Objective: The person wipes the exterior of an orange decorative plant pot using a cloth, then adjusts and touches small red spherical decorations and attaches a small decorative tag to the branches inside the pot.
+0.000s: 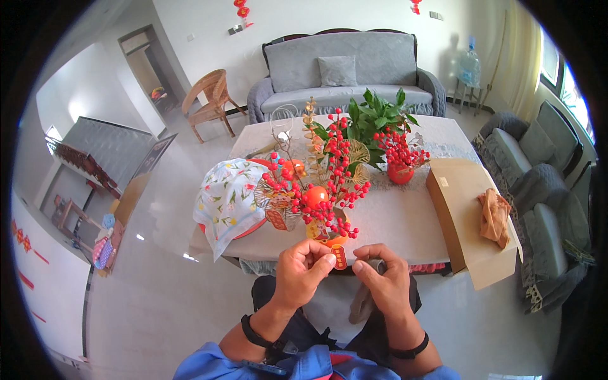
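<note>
My left hand (304,273) pinches the edge of a small red and gold ornamental tag (340,257) that bears writing. My right hand (388,282) is just to the right of the tag, its thumb and forefinger curled, apart from the tag. A grey-brown cloth (362,304) hangs from the right hand's curled fingers. Right beyond both hands stands an arrangement of red artificial berries (338,142) in an orange pot (340,240). It carries gold fan-shaped leaves (358,152), an orange ball-shaped ornament (316,195) and another red tag (276,219).
The table (399,223) wears a pale cloth. On it are a flowered cloth (232,199) over a red-rimmed container, leafy greenery (375,111), a red pot (400,174) with berries, and a cardboard box (460,194) bearing an orange cloth (495,216). Beyond stand a sofa (380,61) and wicker chair (213,97).
</note>
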### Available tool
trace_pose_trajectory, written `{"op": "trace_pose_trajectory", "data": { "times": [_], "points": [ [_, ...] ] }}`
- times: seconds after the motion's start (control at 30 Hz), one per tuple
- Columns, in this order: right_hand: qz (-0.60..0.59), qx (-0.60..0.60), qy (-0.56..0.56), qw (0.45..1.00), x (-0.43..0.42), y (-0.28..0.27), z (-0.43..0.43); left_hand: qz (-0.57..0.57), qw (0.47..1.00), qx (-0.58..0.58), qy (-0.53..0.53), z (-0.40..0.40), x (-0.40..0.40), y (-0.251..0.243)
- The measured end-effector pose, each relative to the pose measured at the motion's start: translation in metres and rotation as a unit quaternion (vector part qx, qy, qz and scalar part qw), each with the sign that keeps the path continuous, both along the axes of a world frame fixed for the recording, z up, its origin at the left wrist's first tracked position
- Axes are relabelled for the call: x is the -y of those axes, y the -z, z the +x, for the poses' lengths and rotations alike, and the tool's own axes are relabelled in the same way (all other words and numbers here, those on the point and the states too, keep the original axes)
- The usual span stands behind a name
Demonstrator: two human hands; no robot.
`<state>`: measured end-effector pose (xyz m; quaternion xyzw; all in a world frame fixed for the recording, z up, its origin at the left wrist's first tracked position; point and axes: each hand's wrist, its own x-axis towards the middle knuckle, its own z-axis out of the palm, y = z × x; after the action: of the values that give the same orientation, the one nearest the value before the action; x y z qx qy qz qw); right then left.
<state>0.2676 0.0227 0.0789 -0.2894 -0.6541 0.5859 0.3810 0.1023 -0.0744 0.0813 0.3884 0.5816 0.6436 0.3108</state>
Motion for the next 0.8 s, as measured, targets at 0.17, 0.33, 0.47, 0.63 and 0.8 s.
{"op": "trace_pose_trajectory", "data": {
  "times": [0.17, 0.33, 0.47, 0.63, 0.8],
  "points": [
    [0.037, 0.037, 0.005, 0.999, -0.011, -0.004, -0.004, -0.031, 1.000, 0.006, 0.002, 0.001, 0.003, -0.001],
    [-0.078, -0.022, -0.058, 0.995, -0.014, 0.008, -0.011, -0.062, 0.998, 0.004, 0.013, 0.001, 0.003, -0.003],
    [-0.103, -0.047, -0.080, 0.990, -0.012, 0.018, -0.015, -0.076, 0.997, 0.008, 0.017, 0.001, 0.002, -0.002],
    [-0.110, 0.003, -0.073, 0.991, -0.010, 0.016, -0.015, -0.081, 0.996, 0.037, 0.030, 0.001, 0.003, -0.003],
    [-0.131, 0.010, -0.075, 0.988, -0.007, 0.013, -0.014, -0.079, 0.988, 0.127, 0.046, 0.001, 0.003, -0.002]
  ]
}}
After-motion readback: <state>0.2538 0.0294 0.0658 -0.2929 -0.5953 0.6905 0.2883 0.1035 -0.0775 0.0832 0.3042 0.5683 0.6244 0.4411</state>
